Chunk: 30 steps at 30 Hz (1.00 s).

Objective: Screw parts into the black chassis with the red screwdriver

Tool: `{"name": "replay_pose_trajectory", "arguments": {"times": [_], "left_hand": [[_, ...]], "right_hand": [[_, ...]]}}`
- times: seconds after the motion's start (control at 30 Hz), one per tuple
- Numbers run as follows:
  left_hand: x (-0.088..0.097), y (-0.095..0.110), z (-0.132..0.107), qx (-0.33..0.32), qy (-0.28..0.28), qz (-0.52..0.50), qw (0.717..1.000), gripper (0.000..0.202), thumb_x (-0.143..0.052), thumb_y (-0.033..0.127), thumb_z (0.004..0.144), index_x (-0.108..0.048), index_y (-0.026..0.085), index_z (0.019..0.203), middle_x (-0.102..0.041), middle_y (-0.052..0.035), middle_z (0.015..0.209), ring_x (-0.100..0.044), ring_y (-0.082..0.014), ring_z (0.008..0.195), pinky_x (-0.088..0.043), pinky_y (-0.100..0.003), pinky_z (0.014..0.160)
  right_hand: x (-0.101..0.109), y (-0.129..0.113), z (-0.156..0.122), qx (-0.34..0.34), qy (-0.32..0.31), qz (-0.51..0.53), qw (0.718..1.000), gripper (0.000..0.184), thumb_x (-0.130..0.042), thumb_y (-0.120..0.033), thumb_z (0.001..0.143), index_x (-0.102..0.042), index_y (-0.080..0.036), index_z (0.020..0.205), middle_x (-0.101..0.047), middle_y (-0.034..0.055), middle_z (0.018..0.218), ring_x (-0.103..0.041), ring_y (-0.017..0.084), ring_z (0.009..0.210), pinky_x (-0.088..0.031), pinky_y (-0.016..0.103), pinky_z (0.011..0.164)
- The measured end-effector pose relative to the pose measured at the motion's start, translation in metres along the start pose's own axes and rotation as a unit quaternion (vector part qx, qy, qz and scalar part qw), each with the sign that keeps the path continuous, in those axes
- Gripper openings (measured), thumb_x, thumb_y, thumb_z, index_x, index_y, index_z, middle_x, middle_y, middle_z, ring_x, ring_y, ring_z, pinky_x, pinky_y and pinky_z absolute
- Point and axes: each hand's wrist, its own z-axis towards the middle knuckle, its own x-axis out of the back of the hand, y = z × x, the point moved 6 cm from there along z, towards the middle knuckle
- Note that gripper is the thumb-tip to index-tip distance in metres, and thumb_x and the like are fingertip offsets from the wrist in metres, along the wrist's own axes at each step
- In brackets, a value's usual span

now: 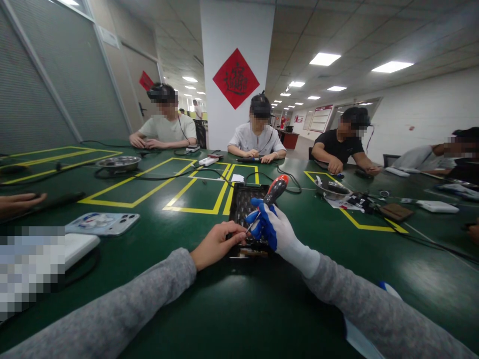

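My right hand, in a white glove with blue fingers, is wrapped round a screwdriver with a red and black handle, tip pointing down-left. My bare left hand pinches its fingers right at the screwdriver's tip; what it holds there is too small to make out. Both hands hover over the near end of a black rectangular tray-like device lying on the green table. Grey sleeves cover both my arms.
A phone in a patterned case and a white box lie at the left. Metal bowls, cables and small parts sit farther out. Several other people sit around the table; a neighbour's hand rests at far left.
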Motion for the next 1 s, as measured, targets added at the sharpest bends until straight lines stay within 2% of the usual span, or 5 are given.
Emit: {"name": "replay_pose_trajectory", "arguments": {"times": [0.2,0.4,0.6,0.8,1.0], "left_hand": [[0.000,-0.009,0.000,0.039,0.013,0.016,0.999,0.025,-0.061,0.038,0.075,-0.064,0.014,0.082,-0.061,-0.0025,0.077,-0.053,-0.0130,0.068,-0.044,-0.026,0.064],[0.000,-0.003,0.001,0.005,-0.005,0.007,1.000,0.020,-0.052,0.031,0.083,-0.064,0.015,0.085,-0.063,-0.0045,0.086,-0.056,-0.0148,0.080,-0.043,-0.030,0.077],[0.001,-0.007,0.000,0.017,0.011,0.021,1.000,0.021,-0.058,0.035,0.078,-0.062,0.015,0.082,-0.061,-0.0019,0.080,-0.054,-0.0136,0.073,-0.043,-0.027,0.070],[-0.001,0.000,0.000,-0.020,-0.029,0.032,0.999,0.026,-0.044,0.031,0.087,-0.066,0.017,0.089,-0.064,-0.0029,0.078,-0.054,-0.0143,0.076,-0.041,-0.029,0.077],[0.001,-0.006,0.000,0.015,0.015,0.013,1.000,0.022,-0.060,0.035,0.076,-0.064,0.015,0.088,-0.062,-0.0023,0.081,-0.053,-0.0135,0.072,-0.043,-0.027,0.070]], "right_hand": [[-0.001,-0.004,-0.002,0.022,-0.001,-0.021,1.000,0.039,-0.056,-0.046,0.076,-0.054,-0.019,0.105,-0.060,-0.0020,0.061,-0.052,0.008,0.042,-0.043,0.018,0.038],[0.000,-0.002,-0.001,-0.004,-0.004,0.020,1.000,0.038,-0.055,-0.045,0.078,-0.055,-0.017,0.103,-0.061,-0.0003,0.064,-0.053,0.008,0.044,-0.046,0.020,0.042],[-0.001,-0.003,-0.002,0.024,-0.016,-0.012,1.000,0.035,-0.056,-0.045,0.077,-0.053,-0.019,0.101,-0.062,-0.0004,0.068,-0.054,0.008,0.045,-0.047,0.020,0.044],[-0.001,0.002,0.000,-0.009,-0.022,0.008,1.000,0.037,-0.053,-0.046,0.079,-0.052,-0.017,0.103,-0.061,-0.0001,0.066,-0.054,0.009,0.045,-0.047,0.021,0.044],[-0.004,-0.002,-0.002,0.026,-0.035,-0.004,0.999,0.037,-0.055,-0.045,0.078,-0.053,-0.018,0.102,-0.062,-0.0004,0.068,-0.055,0.009,0.049,-0.046,0.020,0.045]]}}
